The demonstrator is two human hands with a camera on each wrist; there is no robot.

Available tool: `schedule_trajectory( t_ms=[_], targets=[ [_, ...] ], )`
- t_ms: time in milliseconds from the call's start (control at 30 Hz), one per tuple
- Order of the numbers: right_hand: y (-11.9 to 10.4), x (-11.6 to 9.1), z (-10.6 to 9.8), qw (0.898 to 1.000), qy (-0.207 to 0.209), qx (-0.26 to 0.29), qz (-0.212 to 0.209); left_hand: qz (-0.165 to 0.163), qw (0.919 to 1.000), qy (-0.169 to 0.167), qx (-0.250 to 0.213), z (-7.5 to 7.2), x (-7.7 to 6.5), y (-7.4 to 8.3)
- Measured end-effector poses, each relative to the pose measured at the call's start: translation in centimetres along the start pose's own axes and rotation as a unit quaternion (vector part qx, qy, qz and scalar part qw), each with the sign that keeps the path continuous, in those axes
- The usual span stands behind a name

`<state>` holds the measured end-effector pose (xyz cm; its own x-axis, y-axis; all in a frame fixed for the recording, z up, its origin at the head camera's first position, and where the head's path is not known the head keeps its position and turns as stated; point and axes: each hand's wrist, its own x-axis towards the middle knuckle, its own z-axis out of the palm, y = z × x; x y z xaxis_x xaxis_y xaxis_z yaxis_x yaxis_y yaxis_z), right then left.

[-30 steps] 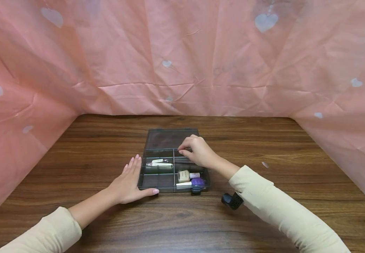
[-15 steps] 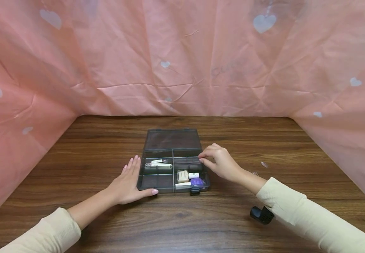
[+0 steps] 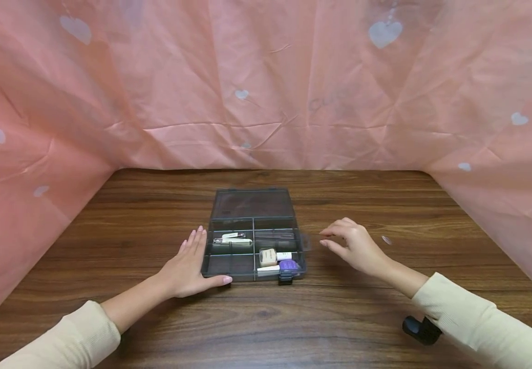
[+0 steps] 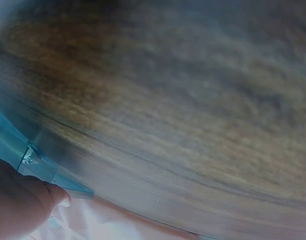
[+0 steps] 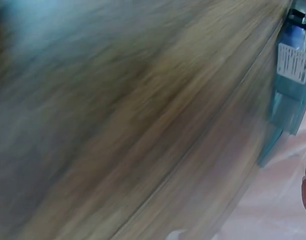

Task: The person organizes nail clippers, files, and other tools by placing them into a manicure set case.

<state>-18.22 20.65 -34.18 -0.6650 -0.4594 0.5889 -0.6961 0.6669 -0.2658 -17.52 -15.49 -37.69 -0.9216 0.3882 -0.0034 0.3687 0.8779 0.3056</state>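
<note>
A dark see-through compartment box lies on the table with its lid laid back. My left hand rests along its left side with fingers straight, the thumb at the front edge. Two nail clippers lie in the left middle compartment. At the front right are a beige nail polish bottle and a purple one, both with white caps. Dark slim items behind them are hard to make out. My right hand hovers right of the box, fingers loosely bent, thumb apart, nothing visible between them.
A small clear piece lies on the wooden table behind the right wrist. Beside the box's right wall shows a faint translucent patch. Pink curtain with hearts encloses the back and sides. A black wrist camera hangs below the right sleeve.
My right hand has moved from above the box's back right compartment out to its right, and its thumb and fingers have parted. The left hand and the box stay put.
</note>
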Motion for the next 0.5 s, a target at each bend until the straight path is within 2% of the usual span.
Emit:
schedule_trajectory(
  t_ms=[300, 500],
  targets=[
    [1.1, -2.8, -1.1, 0.999, 0.015, -0.029, 0.028, 0.0, 1.0, 0.0, 0.004, 0.0, 0.1, 0.1],
    [2.1, -4.8, -1.6, 0.995, 0.039, -0.033, 0.086, 0.002, 1.0, 0.001, 0.008, 0.0, 0.1, 0.1]
  ],
)
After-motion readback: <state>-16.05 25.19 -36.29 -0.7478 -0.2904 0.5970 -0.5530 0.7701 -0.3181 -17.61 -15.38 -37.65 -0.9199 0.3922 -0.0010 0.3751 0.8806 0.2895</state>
